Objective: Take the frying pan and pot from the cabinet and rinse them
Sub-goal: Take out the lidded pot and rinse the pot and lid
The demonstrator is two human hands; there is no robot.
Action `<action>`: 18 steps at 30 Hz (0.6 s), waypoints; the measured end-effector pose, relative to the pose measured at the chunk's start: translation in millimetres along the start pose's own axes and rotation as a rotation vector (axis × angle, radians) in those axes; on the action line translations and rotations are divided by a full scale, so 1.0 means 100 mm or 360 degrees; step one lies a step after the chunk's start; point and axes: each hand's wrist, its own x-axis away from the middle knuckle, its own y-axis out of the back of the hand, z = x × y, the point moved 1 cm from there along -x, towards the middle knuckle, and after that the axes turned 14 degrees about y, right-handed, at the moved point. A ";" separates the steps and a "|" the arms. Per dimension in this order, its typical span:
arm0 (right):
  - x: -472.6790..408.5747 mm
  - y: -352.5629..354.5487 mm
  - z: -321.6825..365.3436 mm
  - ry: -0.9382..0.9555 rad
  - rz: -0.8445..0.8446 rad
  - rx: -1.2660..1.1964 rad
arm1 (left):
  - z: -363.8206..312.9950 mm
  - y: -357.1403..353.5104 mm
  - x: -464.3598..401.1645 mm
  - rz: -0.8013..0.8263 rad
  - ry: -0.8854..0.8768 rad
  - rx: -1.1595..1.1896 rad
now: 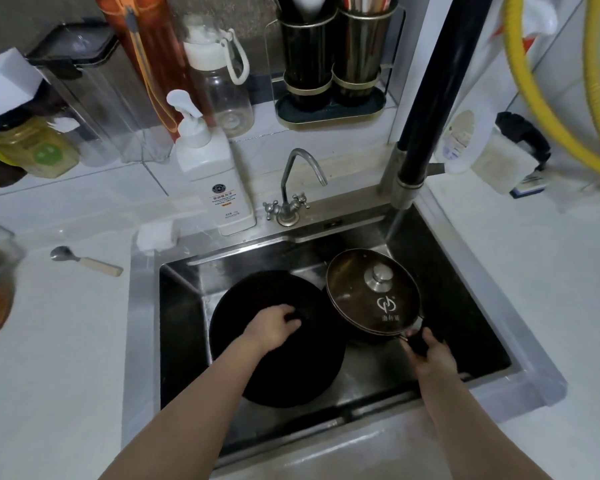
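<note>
Cabinet part's done: frying pan (278, 337) sits in the sink (520, 368), touched by the left hand (274, 327), lidded pot (373, 292) at 3 o'clock, handle gripped by the right hand (433, 355). Rinsing's barely started; water (395, 220) is running.

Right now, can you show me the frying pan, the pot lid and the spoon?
frying pan (257, 372), head view, dark inside surface.
pot lid (357, 289), head view, glass beside the knob.
spoon (60, 253), head view, metal bowl.

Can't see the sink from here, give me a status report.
Left hand inside black round frying pan. Right hand grips black handle of glass-lidded pot. Tap water running, missing both.
</note>
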 end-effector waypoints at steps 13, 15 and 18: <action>0.02 -0.04 0.05 -0.0002 -0.0101 -0.0160 | -0.88 -0.39 -0.62 0.0575 0.0092 0.1737; 0.00 -0.03 0.06 0.0012 -0.0104 -0.0175 | -0.90 -0.42 -0.63 0.0623 0.0118 0.1817; -0.04 0.01 0.07 0.0056 -0.0066 -0.0170 | -0.95 -0.46 -0.69 0.0701 0.0066 0.1888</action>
